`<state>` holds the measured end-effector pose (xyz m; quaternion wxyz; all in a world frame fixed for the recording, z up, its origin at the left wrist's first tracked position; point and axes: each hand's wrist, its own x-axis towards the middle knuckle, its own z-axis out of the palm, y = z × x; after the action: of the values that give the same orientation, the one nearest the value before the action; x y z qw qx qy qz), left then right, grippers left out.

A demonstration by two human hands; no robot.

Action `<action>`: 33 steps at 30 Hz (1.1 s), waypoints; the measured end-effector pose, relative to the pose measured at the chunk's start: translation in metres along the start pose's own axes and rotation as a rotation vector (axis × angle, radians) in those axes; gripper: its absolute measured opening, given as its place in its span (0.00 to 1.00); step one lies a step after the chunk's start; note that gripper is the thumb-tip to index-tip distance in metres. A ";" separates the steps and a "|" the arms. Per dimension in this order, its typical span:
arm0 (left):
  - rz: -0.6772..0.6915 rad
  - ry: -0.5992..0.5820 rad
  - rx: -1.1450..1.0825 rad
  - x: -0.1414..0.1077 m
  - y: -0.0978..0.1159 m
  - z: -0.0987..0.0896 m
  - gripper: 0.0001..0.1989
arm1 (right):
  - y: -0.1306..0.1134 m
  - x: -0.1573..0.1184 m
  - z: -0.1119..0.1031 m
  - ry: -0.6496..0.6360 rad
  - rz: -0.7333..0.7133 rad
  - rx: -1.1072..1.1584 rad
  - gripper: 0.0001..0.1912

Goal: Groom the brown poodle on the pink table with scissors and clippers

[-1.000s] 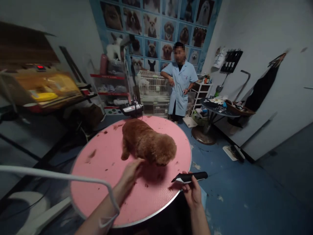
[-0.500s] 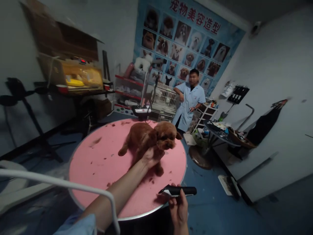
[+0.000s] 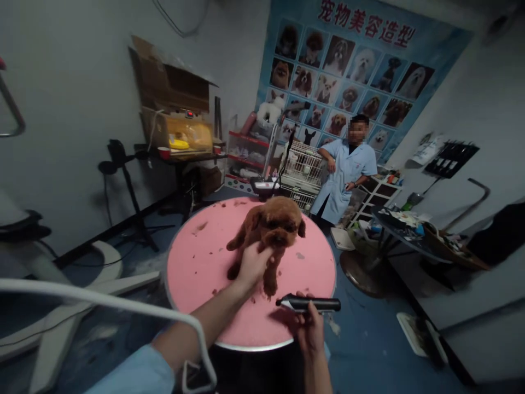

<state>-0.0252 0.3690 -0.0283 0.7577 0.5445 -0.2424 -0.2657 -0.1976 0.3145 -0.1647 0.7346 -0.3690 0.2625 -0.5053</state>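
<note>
A brown curly-coated dog sits on a round pink table, its head facing me. My left hand reaches across the table and holds the dog under the chin, with thumb and fingers closed at the fur below its muzzle. Some of those fingertips are hidden by the fur. In my right hand is a black and white hair clipper, held level near the table's front right edge. Its blade end points left, below the dog's front paw and apart from the coat. Small tufts of brown hair lie scattered on the tabletop.
A white curved bar crosses the lower left foreground. Behind the table, a person in a light blue coat leans on wire cages. A cluttered dark side table stands right; a black stand stands left.
My view has swung left. The dog's head has turned from the right to face me, and my left hand has gone from palm-up support to a hold at its chin. The clipper stays in my right hand.
</note>
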 end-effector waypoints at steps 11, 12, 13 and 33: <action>0.311 -0.210 0.488 0.034 0.103 0.013 0.13 | -0.102 0.021 0.139 -0.152 -0.859 -0.637 0.18; 0.309 -0.231 0.505 0.036 0.108 0.014 0.13 | -0.105 0.023 0.149 -0.160 -0.899 -0.691 0.17; 0.314 -0.245 0.534 0.038 0.112 0.015 0.12 | -0.106 0.025 0.155 -0.176 -0.897 -0.743 0.17; 0.423 -0.536 0.758 0.060 0.137 0.040 0.11 | -0.099 0.014 0.179 -0.042 -0.765 -0.992 0.14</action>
<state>0.0119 0.3376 0.1189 0.4555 0.6329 -0.6124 -0.1303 -0.1117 0.3291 0.0209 0.2481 -0.7436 0.3005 -0.5433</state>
